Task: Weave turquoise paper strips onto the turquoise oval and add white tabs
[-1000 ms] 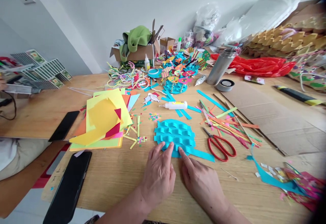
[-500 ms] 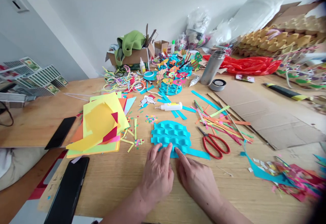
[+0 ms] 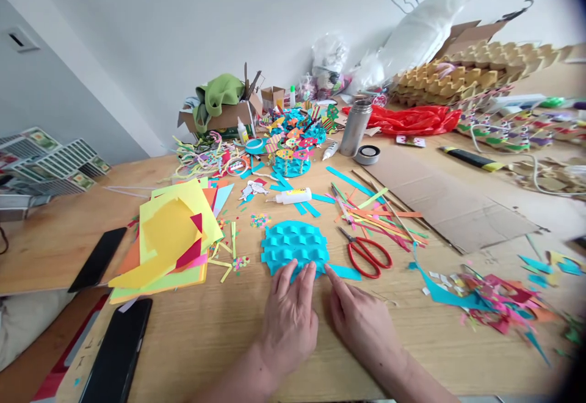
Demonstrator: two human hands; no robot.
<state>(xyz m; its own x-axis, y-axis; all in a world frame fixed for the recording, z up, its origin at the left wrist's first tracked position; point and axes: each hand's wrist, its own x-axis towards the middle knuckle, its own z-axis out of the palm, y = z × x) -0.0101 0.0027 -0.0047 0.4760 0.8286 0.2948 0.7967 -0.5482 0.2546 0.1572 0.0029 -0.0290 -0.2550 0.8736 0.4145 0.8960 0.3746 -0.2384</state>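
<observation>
A turquoise paper piece (image 3: pixel 297 237) with rows of raised, wavy strips lies flat on the table in front of me. My left hand (image 3: pixel 293 311) rests its outstretched fingertips on the near edge of this piece. Beside it, my right hand (image 3: pixel 364 323) presses an extended index finger at the near right corner; its other fingers are curled under and partly hidden. From that corner a loose turquoise strip end (image 3: pixel 347 272) sticks out to the right. Red-handled scissors (image 3: pixel 366 256) lie just right of the piece. Behind it is a white glue bottle (image 3: pixel 293 196) on its side.
Coloured paper sheets (image 3: pixel 169 232) are stacked at left, near two phones (image 3: pixel 116 354). Thin paper strips (image 3: pixel 379 212), cardboard (image 3: pixel 448 207) and paper scraps (image 3: pixel 494 299) lie to the right. Further back stand a metal flask (image 3: pixel 356 128) and a paper fish craft (image 3: pixel 293 159). Someone's arm (image 3: pixel 41 336) shows at left.
My view has swung to the right. Both hands have slid rightward along the paper's near edge, and my right index finger has gone from its middle to its right corner.
</observation>
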